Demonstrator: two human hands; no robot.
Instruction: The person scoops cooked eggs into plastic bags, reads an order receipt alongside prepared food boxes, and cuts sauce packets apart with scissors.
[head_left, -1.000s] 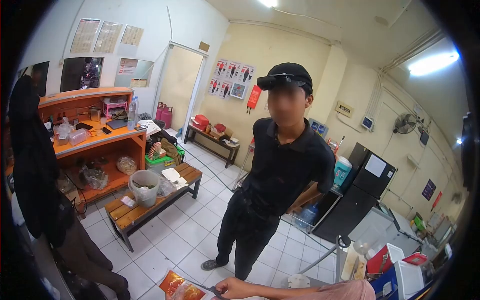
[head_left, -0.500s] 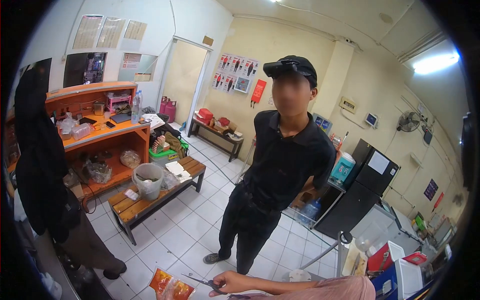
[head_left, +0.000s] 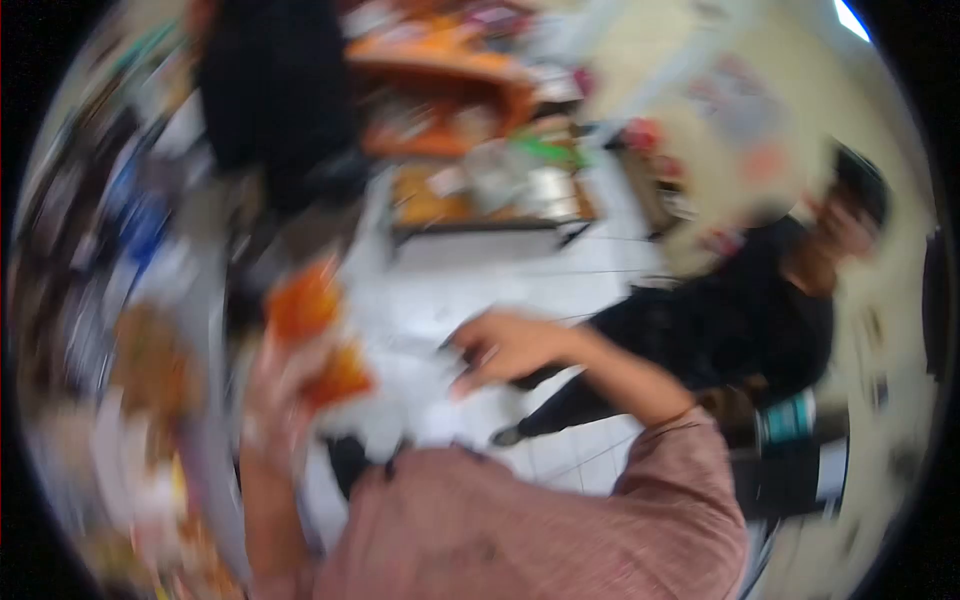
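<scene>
The view is strongly blurred by motion. My left hand (head_left: 285, 385), which looks covered in clear plastic, is closed on an orange-red packet (head_left: 305, 305) at the left of centre. Part of the packet shows above the hand and part to its right. My right hand (head_left: 510, 345) is at the middle, bent around the dark handles of scissors (head_left: 447, 344). The blades are too smeared to make out. A gap of white floor shows between the two hands.
A bench (head_left: 415, 200) with a bucket (head_left: 492, 175) stands ahead, before an orange counter (head_left: 440, 62). A person in black (head_left: 740, 310) stands at the right, another (head_left: 275, 90) at the upper left. Blurred items line the left side.
The view has swung down and left, and my pink shirt now shows. Both hands appear higher in view, with the packet left of the scissors. The standing person now appears farther right and tilted.
</scene>
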